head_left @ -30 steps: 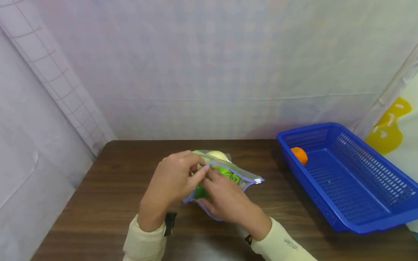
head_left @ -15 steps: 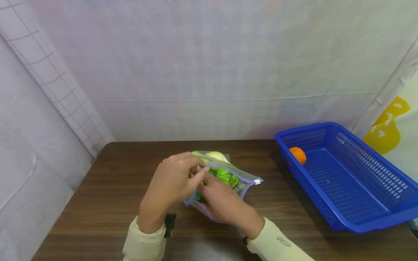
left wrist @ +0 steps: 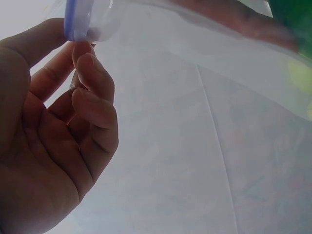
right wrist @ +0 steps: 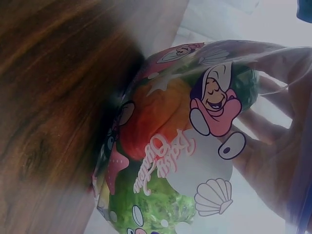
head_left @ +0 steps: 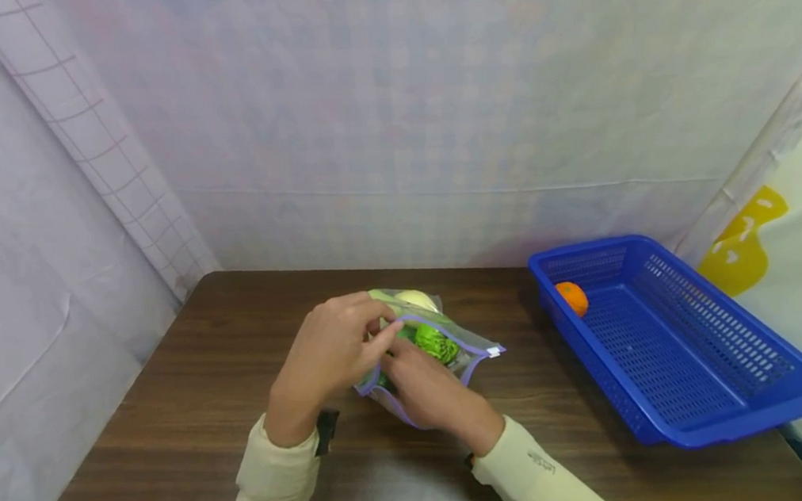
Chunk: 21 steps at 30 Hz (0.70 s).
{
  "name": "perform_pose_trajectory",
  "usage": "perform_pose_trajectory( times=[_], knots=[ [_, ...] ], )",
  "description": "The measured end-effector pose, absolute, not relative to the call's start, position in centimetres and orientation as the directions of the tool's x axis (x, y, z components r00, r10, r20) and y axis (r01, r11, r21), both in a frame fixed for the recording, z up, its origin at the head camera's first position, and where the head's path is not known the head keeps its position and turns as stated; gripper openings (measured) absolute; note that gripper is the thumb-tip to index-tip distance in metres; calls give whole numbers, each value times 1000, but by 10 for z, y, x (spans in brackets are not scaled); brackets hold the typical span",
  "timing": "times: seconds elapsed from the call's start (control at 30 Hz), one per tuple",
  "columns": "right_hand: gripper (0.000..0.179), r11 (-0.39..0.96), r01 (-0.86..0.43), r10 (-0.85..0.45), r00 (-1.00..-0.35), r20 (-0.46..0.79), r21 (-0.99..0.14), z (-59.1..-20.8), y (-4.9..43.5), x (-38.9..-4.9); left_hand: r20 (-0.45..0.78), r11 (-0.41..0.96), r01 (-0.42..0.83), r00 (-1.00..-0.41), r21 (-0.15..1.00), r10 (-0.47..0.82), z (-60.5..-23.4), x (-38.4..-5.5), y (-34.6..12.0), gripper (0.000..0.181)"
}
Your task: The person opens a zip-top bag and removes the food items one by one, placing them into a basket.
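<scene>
A clear zip bag (head_left: 468,338) with a purple seal and white slider sits on the brown table with its mouth open. My left hand (head_left: 334,344) pinches the bag's left rim between thumb and fingertips; in the left wrist view the purple seal (left wrist: 76,22) lies at those fingertips. My right hand (head_left: 430,387) reaches into the mouth. Through the printed plastic, its fairly straight, spread fingers touch a dark green thing (right wrist: 249,87) whose kind is unclear. Also inside are an orange-red thing (right wrist: 158,114), a bright green leafy-looking vegetable (head_left: 436,344) and a pale round thing (head_left: 416,301).
To the right on the table (head_left: 192,396) stands a blue slotted basket (head_left: 623,378). An orange (head_left: 573,298) lies at its far left corner. White cloth (head_left: 390,124) hangs behind the table and along the left side.
My right hand has shifted slightly left and down in the bag, uncovering more of the bright green vegetable. My left hand keeps its hold on the rim.
</scene>
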State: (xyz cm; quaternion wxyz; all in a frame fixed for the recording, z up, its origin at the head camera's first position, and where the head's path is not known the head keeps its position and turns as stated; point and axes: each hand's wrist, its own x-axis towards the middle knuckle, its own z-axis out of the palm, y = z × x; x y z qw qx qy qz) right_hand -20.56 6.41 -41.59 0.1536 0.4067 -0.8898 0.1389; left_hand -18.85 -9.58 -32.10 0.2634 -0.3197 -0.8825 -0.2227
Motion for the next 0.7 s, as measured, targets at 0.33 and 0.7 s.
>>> perform_pose_trajectory(
  times=[0.33,0.7],
  knots=[
    [58,601,-786,-683,-598,419,-142,-416,67,-205,609,697,682,-656,224,446,-323,-188,-97,10],
    [68,613,-767,-656,-629,418,-192,-407,74,-204,619,699,681,-651,221,439,-324,-187,-99,9]
  ],
)
